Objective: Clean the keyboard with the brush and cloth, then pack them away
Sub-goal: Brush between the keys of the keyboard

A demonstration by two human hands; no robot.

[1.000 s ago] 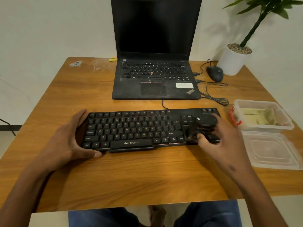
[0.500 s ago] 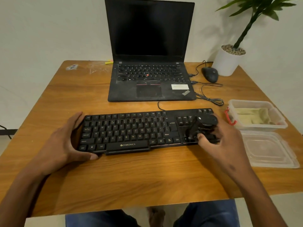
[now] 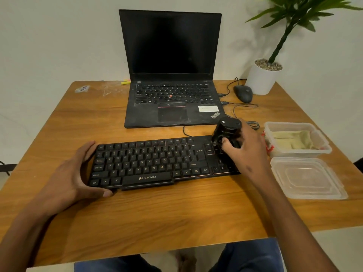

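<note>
Brushing step in hand: right hand (image 3: 248, 154) grips the brush (image 3: 225, 132) over the keyboard (image 3: 157, 163) right end; left hand (image 3: 72, 177), fingers relaxed, steadies its left edge. Next, sweep leftward along the rows.

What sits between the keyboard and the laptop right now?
In the head view, mostly bare table separates the keyboard from the laptop; only the keyboard's black cable crosses it. At the right end, the right hand holds the brush.
</note>
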